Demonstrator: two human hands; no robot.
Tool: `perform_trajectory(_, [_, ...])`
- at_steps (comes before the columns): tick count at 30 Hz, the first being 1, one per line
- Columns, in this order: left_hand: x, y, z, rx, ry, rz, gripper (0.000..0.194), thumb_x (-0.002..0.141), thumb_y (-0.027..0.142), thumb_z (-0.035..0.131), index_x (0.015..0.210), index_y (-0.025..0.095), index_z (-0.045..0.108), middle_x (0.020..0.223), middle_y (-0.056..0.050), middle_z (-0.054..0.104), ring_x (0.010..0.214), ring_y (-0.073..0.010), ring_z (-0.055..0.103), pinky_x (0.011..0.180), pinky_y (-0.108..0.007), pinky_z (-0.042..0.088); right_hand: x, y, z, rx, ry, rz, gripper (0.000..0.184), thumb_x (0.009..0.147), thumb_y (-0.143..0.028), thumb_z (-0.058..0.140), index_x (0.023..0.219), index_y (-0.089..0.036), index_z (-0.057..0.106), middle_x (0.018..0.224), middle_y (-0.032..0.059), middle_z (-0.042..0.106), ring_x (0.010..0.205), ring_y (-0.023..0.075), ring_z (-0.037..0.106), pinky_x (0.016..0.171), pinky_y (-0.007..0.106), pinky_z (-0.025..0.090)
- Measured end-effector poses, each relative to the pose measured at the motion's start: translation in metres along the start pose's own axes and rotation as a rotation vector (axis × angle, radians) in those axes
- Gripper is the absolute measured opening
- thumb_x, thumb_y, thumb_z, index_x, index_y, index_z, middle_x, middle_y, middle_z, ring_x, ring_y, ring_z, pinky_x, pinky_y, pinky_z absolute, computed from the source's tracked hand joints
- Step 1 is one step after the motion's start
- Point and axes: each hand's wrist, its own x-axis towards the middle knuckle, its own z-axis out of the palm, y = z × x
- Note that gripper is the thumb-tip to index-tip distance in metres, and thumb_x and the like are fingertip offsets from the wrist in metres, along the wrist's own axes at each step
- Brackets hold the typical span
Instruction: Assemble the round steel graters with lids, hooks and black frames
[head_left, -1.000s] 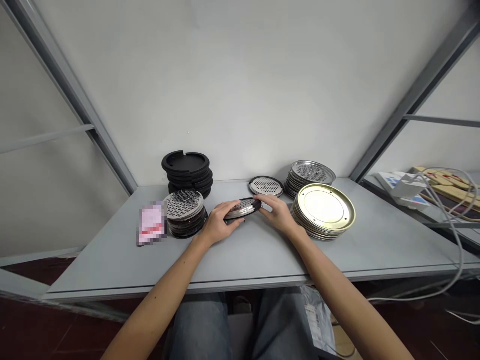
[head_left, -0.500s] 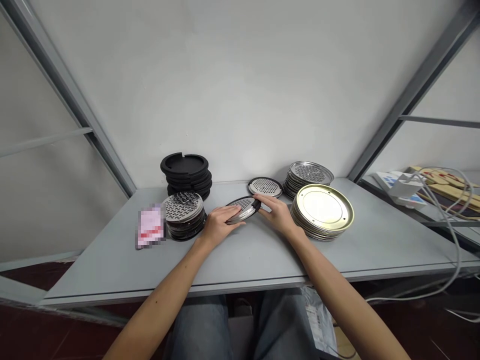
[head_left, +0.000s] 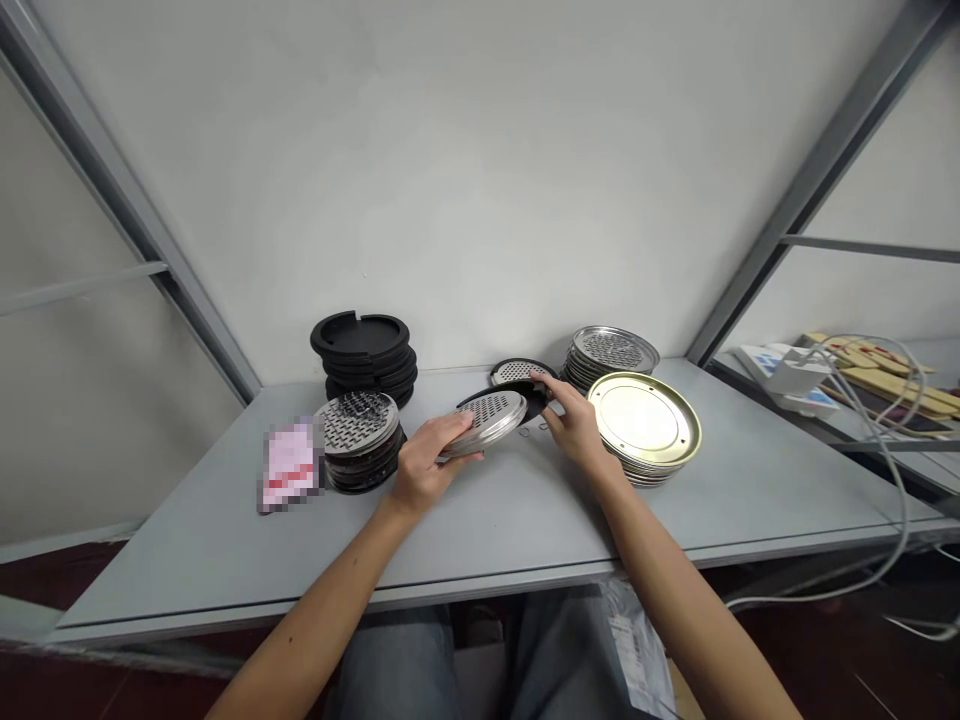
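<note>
My left hand (head_left: 426,462) pinches a round metal grater disc (head_left: 491,412) with a perforated face and a silver rim, tilted above the table. In my right hand (head_left: 576,422) is a black round holder (head_left: 536,402), just behind and to the right of the disc. The disc covers part of the holder, and the two look apart along the visible edge. Behind them, a perforated disc with a black rim (head_left: 517,372) lies on the table. Two small wire loops (head_left: 533,431) show beneath the holder.
Black holders (head_left: 364,338) are stacked at the back left, behind a pile of grater discs (head_left: 360,420). Silver grater plates (head_left: 616,348) and gold-coloured round plates (head_left: 645,418) form stacks at the right. A blurred pink item (head_left: 291,465) lies left. White cables (head_left: 896,470) hang at far right.
The metal disc and the black holder, together half a second ago, have come apart. My left hand keeps the disc, and my right hand has drawn the holder back and right.
</note>
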Motion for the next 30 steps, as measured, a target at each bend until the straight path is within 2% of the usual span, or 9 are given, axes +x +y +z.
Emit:
perform_trajectory(2, [-0.001,0.004,-0.002,-0.003,0.041,-0.026,0.038,0.087,0.031,0.066,0.122,0.019,0.06,0.112,-0.011,0.07,0.101,-0.0231,0.067,0.087,-0.036,0.056,0.001,-0.003,0.0,0.05,0.049,0.036,0.043,0.09,-0.023,0.051,0.133,-0.025,0.05,0.125,0.0094,0.061,0.109,0.0237,0.061,0.08,0.037,0.057])
perform_trajectory(5, [-0.003,0.007,-0.006,0.109,0.144,-0.092,0.033,0.09,0.04,0.059,0.113,0.017,0.065,0.1,-0.01,0.073,0.087,-0.0192,0.07,0.077,-0.028,0.057,0.003,-0.008,0.0,0.082,0.1,0.076,0.039,0.088,-0.026,0.054,0.128,-0.024,0.054,0.12,0.009,0.063,0.1,0.022,0.064,0.071,0.033,0.059])
perform_trajectory(10, [-0.005,0.0,-0.017,0.36,0.334,-0.16,0.042,0.089,0.053,0.055,0.095,0.014,0.068,0.073,-0.005,0.071,0.059,-0.014,0.065,0.058,-0.022,0.052,0.006,-0.013,-0.004,0.078,0.181,0.096,0.033,0.085,-0.031,0.06,0.117,-0.023,0.059,0.104,0.0077,0.067,0.079,0.0186,0.064,0.064,0.032,0.056])
perform_trajectory(14, [-0.005,-0.004,-0.021,0.467,0.414,-0.18,0.043,0.088,0.053,0.055,0.097,0.013,0.069,0.076,-0.006,0.072,0.062,-0.0154,0.067,0.06,-0.023,0.053,0.007,-0.012,-0.01,0.125,0.364,0.157,0.035,0.085,-0.035,0.06,0.116,-0.022,0.056,0.103,0.0082,0.064,0.086,0.0201,0.064,0.068,0.033,0.055])
perform_trajectory(18, [-0.001,-0.001,-0.015,0.43,0.293,-0.053,0.031,0.089,0.038,0.062,0.11,0.016,0.065,0.097,-0.008,0.074,0.083,-0.0186,0.071,0.076,-0.027,0.056,0.007,-0.007,-0.011,0.077,0.651,0.217,0.038,0.086,-0.04,0.056,0.119,-0.021,0.051,0.1,0.0083,0.06,0.087,0.0207,0.062,0.07,0.035,0.054])
perform_trajectory(21, [-0.001,-0.002,-0.007,0.383,0.157,0.029,0.035,0.087,0.021,0.066,0.121,0.017,0.059,0.107,-0.01,0.071,0.095,-0.0201,0.069,0.085,-0.031,0.056,0.007,-0.008,-0.008,0.045,0.738,0.248,0.041,0.087,-0.042,0.053,0.122,-0.022,0.045,0.105,0.0107,0.056,0.091,0.0226,0.061,0.068,0.036,0.054])
perform_trajectory(24, [-0.005,-0.009,0.001,0.359,0.01,0.054,0.038,0.086,0.016,0.065,0.123,0.017,0.057,0.109,-0.011,0.07,0.101,-0.022,0.067,0.088,-0.037,0.056,0.007,-0.013,-0.002,0.024,0.692,0.281,0.042,0.087,-0.041,0.053,0.123,-0.022,0.043,0.112,0.0129,0.056,0.094,0.0231,0.061,0.069,0.036,0.053])
perform_trajectory(30, [-0.015,-0.019,0.01,0.299,-0.252,0.06,0.029,0.088,0.017,0.062,0.117,0.018,0.06,0.106,-0.009,0.072,0.098,-0.0206,0.068,0.095,-0.043,0.053,-0.001,-0.024,0.014,-0.051,0.439,0.284,0.035,0.084,-0.034,0.061,0.115,-0.022,0.049,0.11,0.01,0.065,0.077,0.0179,0.064,0.068,0.033,0.052])
